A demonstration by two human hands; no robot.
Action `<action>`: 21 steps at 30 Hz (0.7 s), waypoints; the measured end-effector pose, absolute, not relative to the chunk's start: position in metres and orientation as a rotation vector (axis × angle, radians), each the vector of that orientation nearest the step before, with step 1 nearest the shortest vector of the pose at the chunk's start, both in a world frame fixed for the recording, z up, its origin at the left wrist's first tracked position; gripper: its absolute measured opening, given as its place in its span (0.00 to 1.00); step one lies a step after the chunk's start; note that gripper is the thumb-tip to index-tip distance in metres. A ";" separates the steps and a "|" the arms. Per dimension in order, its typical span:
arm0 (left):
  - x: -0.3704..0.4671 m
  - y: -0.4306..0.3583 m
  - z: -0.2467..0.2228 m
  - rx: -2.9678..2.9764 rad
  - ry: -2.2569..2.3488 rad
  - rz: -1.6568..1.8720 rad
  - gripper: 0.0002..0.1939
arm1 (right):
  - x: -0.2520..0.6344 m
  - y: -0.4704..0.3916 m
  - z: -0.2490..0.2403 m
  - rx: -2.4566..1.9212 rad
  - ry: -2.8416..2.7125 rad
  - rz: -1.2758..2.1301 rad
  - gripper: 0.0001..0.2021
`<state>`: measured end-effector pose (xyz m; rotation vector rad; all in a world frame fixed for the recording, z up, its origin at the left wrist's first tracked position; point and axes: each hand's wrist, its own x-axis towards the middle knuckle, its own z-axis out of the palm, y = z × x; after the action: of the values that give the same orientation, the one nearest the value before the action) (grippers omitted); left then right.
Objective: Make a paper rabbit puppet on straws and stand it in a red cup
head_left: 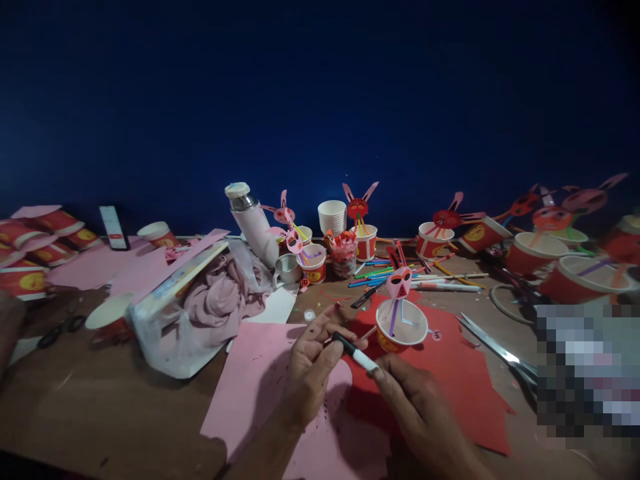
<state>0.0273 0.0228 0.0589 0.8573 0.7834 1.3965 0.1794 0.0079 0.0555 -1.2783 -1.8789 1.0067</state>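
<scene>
The marker (356, 354) I see here is black at the cap and white along the barrel, and the paper cup (416, 333) is white inside and red outside with a yellow emblem, its rabbit head (399, 288) pink with 2 black eyes. Dark specks dot the pink sheet (255, 373) next to the red sheet (455, 380), while the tabletop (125, 413) looks brown and the wall (320, 93) deep blue.

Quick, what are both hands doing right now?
Left hand: closed, holding the black end of the marker.
Right hand: closed, holding its white end.
</scene>
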 end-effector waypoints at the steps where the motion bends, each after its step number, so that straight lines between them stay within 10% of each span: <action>1: 0.028 0.022 0.058 0.861 0.793 1.396 0.20 | 0.179 0.008 0.055 -1.280 -1.888 0.980 0.17; 21: 0.040 0.021 0.069 0.495 0.678 1.305 0.16 | 0.168 -0.009 0.039 -1.157 -2.053 0.723 0.13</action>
<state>0.0405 0.0213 0.0686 0.4945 0.6780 1.3047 0.1682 -0.0093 0.0392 -1.1567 -2.0528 0.7230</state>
